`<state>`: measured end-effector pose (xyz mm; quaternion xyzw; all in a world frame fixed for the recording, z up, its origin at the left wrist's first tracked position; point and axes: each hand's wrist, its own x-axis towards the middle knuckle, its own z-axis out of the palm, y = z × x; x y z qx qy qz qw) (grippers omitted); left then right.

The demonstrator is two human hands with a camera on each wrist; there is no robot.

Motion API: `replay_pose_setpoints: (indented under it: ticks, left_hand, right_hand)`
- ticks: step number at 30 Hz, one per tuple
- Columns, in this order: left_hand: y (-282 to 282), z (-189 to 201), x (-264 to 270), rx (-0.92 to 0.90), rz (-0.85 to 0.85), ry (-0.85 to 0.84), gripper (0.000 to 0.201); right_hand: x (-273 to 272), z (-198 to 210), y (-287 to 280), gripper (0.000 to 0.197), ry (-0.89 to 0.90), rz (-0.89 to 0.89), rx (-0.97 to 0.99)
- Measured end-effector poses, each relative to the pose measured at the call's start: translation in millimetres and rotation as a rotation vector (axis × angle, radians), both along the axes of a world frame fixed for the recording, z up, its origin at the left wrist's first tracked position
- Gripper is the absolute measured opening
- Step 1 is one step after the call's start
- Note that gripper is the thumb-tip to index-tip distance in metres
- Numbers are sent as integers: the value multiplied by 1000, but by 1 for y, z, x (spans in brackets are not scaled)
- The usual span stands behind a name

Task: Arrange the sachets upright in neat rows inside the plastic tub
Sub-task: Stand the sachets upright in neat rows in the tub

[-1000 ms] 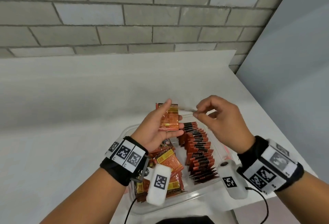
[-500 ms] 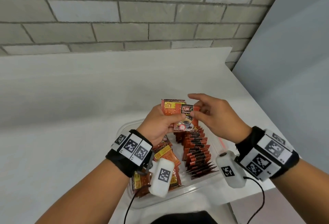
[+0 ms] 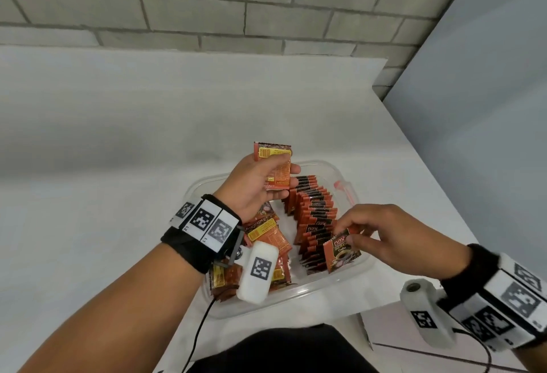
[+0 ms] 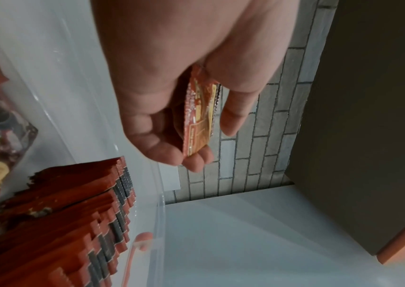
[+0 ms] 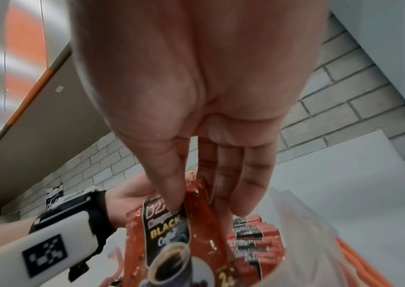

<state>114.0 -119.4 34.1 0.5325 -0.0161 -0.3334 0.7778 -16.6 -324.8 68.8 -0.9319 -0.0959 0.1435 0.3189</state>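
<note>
A clear plastic tub (image 3: pixel 334 291) sits at the table's near edge. A row of upright red-and-black sachets (image 3: pixel 315 212) runs along its right half, also seen in the left wrist view as the sachet row (image 4: pixel 73 223). Loose sachets (image 3: pixel 268 233) lie piled in its left half. My left hand (image 3: pixel 278 178) holds a small stack of orange sachets (image 3: pixel 273 165) above the tub's far end, the stack (image 4: pixel 197 120) gripped between thumb and fingers. My right hand (image 3: pixel 353 239) pinches a single coffee sachet (image 3: pixel 340 251) by its top over the near end of the row; its printed front (image 5: pixel 169 238) faces the right wrist camera.
The white table (image 3: pixel 118 165) stretches left and back to a grey brick wall (image 3: pixel 207 2). The table's right edge (image 3: pixel 429 171) drops off close beside the tub. A grey partition (image 3: pixel 488 76) stands to the right. A pink tub clip (image 3: pixel 344 187) shows at the far right rim.
My right hand took one sachet from the stack in my left hand and carried it down and nearer, to the near end of the upright row. The left hand stayed up with the stack.
</note>
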Motion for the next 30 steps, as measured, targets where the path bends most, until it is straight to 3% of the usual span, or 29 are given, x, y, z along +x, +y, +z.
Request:
replay_pose_setpoints:
  ticks: [7,16,25,30]
  left_hand:
    - [-3,0,-2,4,-26,4,16]
    - [-1,-1,-4,13,-26,23,17]
    - [-2,-1,-6,17,-30,11,15]
    - [-1,-1,-8,10,-28,14,16]
  right_hand:
    - [-14,-15,5,16,-35,96,-118]
    - [-9,-15,13,9,-111,146,-407]
    - [8,-9,28,25,108,264,-579]
    - [12,-6,32,23,122,236,-629]
